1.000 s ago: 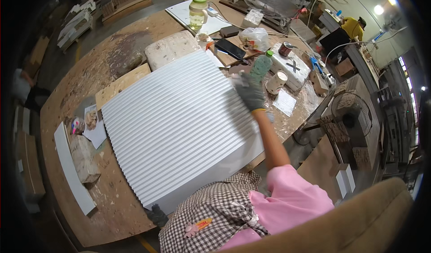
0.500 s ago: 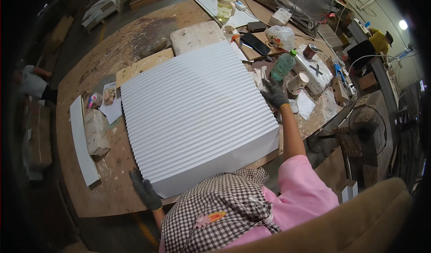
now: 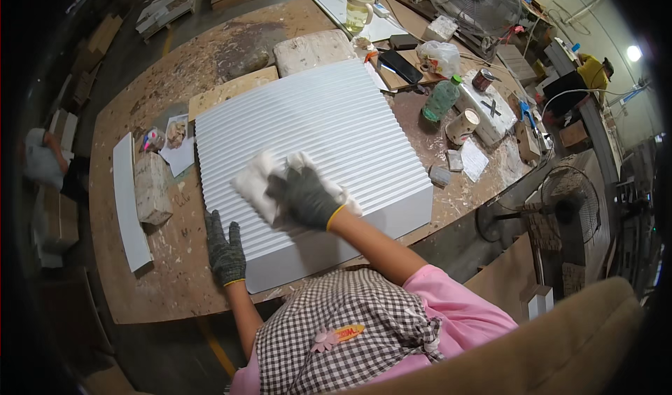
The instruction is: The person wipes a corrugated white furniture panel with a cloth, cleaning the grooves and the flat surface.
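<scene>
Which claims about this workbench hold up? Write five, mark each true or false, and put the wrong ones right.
1. The right hand holds a white cloth on the ridged white panel. True.
2. The left hand grips the green bottle. False: it is open at the panel's near left corner; the bottle stands apart from it, to the right of the panel.
3. Both hands are gloved. True.
4. The black phone lies on top of the panel. False: it lies past the panel's far right corner.
5. A flat white strip lies to the left of the panel. True.
</scene>
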Available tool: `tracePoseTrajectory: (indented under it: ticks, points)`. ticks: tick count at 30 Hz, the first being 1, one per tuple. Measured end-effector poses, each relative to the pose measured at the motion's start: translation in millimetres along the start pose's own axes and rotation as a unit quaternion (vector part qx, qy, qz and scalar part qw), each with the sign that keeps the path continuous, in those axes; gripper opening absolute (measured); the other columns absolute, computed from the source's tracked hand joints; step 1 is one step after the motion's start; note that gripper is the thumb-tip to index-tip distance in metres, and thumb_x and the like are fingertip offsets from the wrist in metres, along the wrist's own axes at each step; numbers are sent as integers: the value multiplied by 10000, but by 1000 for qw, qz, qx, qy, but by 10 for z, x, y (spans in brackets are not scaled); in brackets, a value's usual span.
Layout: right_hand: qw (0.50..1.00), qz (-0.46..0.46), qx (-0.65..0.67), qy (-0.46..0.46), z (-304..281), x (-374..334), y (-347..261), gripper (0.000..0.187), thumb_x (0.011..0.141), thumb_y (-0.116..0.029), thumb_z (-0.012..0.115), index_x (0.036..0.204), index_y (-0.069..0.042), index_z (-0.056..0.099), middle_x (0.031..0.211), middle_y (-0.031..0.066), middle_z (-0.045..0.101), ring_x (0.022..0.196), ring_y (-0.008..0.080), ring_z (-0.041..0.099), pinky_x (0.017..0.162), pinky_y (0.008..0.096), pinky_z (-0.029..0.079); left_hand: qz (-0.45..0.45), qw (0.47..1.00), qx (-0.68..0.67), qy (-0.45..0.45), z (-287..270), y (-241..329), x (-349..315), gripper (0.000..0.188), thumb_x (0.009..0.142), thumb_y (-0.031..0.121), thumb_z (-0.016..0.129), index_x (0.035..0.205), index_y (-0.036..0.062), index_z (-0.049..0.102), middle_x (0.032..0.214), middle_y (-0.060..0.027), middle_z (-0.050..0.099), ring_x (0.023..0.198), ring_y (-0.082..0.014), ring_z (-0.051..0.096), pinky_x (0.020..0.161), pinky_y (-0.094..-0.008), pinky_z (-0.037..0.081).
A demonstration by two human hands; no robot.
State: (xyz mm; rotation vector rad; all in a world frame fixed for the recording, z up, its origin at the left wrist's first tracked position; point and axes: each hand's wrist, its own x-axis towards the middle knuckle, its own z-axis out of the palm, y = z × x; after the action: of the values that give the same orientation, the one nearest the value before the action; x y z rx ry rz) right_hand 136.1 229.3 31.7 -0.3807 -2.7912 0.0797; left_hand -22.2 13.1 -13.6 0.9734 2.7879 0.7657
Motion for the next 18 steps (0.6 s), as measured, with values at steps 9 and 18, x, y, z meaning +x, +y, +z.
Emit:
tracePoseTrajectory:
  ticks: [9,18]
  points:
    - [889,445,87,-59,-268,-1731,2749,386,1027,-327,495,1253,-52,643,1171,200,683,1121,320,630,997,429,476,26,1000,-1,15,-20,4,12,591,1025,329,570,1527,56,419,1617,-183,347,1470,-336,366,1199,-413,316]
    - [882,458,48,-103,-283,-26,2254,477,1045,-390,471,1389,-78,579,1382,219,599,1268,340,577,1051,426,443,35,996,54,68,55,-24,34,625,989,417,583,1522,120,449,1627,-113,356,1332,-326,540,1055,-425,481]
